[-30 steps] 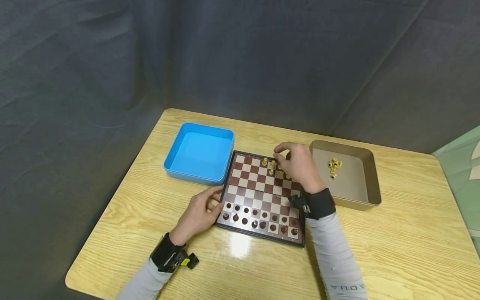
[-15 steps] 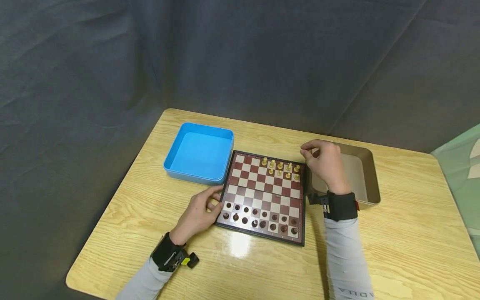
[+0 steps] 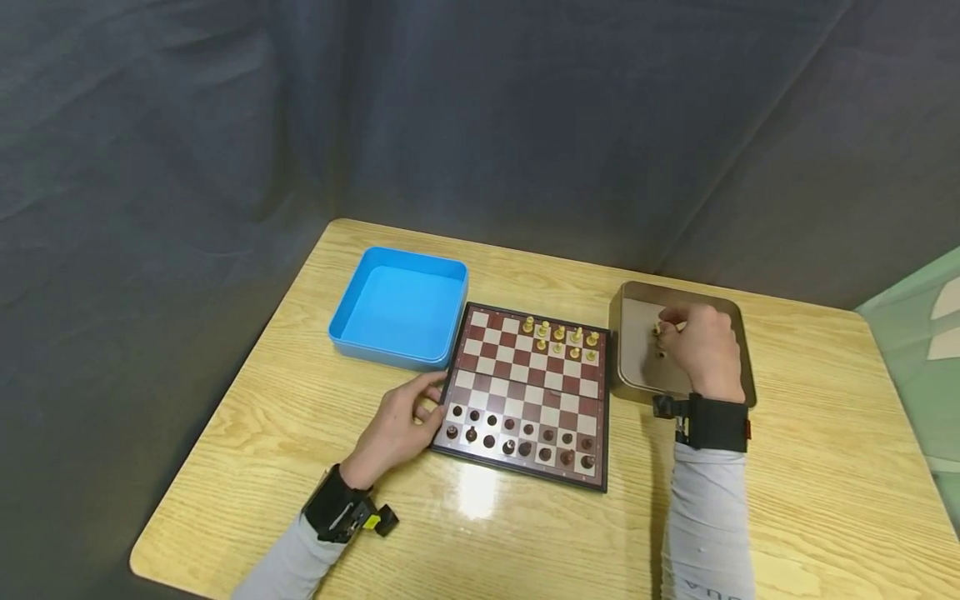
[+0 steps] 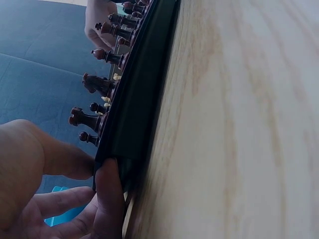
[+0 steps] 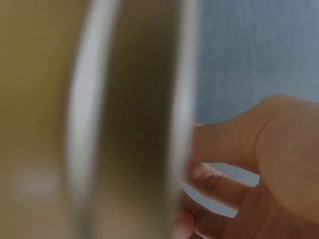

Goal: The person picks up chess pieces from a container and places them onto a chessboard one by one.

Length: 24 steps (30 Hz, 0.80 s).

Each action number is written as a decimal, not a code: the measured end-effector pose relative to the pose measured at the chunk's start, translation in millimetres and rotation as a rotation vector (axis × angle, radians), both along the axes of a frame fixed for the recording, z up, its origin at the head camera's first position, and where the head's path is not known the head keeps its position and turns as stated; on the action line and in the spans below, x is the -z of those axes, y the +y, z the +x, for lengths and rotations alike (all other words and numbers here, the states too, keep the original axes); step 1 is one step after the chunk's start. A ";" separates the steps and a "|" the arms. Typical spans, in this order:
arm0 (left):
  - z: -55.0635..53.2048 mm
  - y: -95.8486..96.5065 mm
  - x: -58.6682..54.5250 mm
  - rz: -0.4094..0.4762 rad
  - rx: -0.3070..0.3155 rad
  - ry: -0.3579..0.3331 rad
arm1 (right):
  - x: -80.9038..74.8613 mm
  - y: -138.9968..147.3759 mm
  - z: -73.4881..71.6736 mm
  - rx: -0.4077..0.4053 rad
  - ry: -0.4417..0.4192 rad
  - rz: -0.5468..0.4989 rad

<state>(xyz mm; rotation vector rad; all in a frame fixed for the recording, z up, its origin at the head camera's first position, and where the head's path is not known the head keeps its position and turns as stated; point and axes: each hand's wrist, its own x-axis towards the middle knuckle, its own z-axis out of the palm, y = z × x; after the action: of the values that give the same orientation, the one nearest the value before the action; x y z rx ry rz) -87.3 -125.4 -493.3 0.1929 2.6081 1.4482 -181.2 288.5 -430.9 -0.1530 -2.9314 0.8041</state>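
My left hand (image 3: 399,425) pinches the near left edge of a folding chessboard (image 3: 517,387). In the left wrist view, its thumb (image 4: 70,162) meets the dark rim and a finger (image 4: 108,191) lies against the corner. My right hand (image 3: 703,350) reaches into a beige tin (image 3: 632,385), fingertips right at the few yellow chess pieces (image 3: 661,355) there. The tin's wall hides those fingertips in the right wrist view, so I cannot tell whether they hold a piece. Two rows of dark chess pieces (image 3: 492,442) stand along the board's near side; several yellow pieces (image 3: 559,333) stand at its far right.
A blue tray (image 3: 401,312) stands at the board's far left, close to it. The tin sits close to the board's right side. Wooden table (image 3: 817,442) surface extends to the right and in front. A dark cloth (image 3: 480,125) hangs behind the table.
My right hand has moved from the yellow pieces on the board rightward and down into the tin. Yellow pieces it covered on the board now show. The left hand has stayed at the board's edge.
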 end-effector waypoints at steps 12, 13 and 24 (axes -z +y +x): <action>-1.5 1.3 -1.4 -0.002 0.003 -0.008 | 7.4 9.3 0.3 0.038 -0.221 0.015; -1.5 1.5 -1.4 -0.004 0.003 -0.005 | 8.1 10.0 0.5 0.043 -0.228 0.013; -0.9 0.9 -0.9 -0.017 0.000 0.003 | 14.4 8.7 -2.6 0.076 -0.235 0.023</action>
<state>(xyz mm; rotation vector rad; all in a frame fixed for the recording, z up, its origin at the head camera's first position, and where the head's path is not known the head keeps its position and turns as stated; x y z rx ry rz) -88.2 -124.4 -492.4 0.1930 2.6218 1.4265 -183.8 297.2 -445.4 -0.3803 -3.1279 0.7910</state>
